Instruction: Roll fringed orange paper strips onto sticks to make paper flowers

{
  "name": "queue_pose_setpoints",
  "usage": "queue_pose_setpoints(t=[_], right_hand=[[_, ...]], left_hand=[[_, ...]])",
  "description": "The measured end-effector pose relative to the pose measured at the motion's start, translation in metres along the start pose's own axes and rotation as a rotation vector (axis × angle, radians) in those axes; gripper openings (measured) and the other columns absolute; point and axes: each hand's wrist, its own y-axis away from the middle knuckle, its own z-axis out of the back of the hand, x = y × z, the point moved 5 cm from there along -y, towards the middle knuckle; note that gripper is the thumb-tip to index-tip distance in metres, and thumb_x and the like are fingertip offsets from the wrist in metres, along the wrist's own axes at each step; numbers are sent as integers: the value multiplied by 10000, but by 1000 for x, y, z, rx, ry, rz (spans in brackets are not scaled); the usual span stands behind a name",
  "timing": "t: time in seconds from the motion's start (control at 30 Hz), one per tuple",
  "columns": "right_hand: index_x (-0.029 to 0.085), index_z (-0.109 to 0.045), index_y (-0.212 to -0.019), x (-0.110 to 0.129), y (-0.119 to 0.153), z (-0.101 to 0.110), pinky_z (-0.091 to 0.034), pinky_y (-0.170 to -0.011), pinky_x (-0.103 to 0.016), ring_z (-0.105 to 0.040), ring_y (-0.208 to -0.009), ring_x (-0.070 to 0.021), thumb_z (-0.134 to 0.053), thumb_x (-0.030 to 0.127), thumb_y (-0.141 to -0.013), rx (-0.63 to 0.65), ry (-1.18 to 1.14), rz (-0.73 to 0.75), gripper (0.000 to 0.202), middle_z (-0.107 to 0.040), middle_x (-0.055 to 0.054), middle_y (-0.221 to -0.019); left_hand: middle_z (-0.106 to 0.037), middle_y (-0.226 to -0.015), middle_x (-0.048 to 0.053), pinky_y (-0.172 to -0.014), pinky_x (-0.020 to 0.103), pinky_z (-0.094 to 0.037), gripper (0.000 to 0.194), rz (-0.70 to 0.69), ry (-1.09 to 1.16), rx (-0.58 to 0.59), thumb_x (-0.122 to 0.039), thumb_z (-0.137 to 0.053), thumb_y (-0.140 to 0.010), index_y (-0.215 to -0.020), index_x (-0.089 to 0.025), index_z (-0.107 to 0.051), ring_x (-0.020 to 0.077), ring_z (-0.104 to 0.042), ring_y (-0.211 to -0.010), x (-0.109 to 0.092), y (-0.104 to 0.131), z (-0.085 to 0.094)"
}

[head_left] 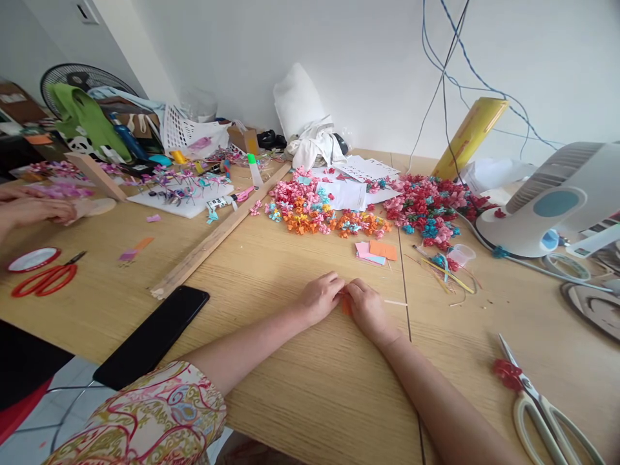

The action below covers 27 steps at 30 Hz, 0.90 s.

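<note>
My left hand (320, 298) and my right hand (369, 309) meet over the table, fingertips pinched together. Between them is a small piece of orange paper (347, 305), mostly hidden by my fingers. A thin white strip (397, 303) sticks out to the right of my right hand. Just beyond my hands lies a little stack of paper pieces, with an orange piece (383, 250) over pink and blue ones. Farther back is a heap of small folded paper flowers (305, 203) in pink, orange, blue and red.
A wooden bar (217, 239) and a black phone (152, 336) lie left. White-handled scissors (530, 394) rest at right, near a white fan (537, 200). Another person's hands (43, 210) work at far left, by red scissors (46, 281). A yellow roll (469, 139) leans against the wall.
</note>
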Motion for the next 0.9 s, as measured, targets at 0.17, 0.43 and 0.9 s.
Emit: queue_pose_setpoints(t=[0.17,0.43,0.9], right_hand=[[175,-522,-820,0,0,-1,-369,-630,-227,-504,-717,-127,-397,135,-832,-10,6,-3,132,-528,-36,-817],[176,-517,-830,2,1,2,-367,-616,-220,-499,-703,-123,-385,138,-841,11,29,17,137,-526,-36,-813],[176,-510,-838,5,2,4,-358,-611,-229,-491,-694,-132,-407,127,-824,51,108,35,115,-513,-37,-805]], left_hand=[[-494,-834,9,-680,218,-405,100,16,19,15,-93,-505,-740,-787,-181,-509,130,-504,-794,0,-1,1],[-494,-846,10,-652,210,-401,105,17,-19,0,-101,-495,-745,-804,-187,-503,129,-504,-787,-1,0,2],[-506,-810,7,-650,215,-390,61,-4,-37,-30,-118,-485,-769,-759,-179,-486,126,-499,-756,0,0,2]])
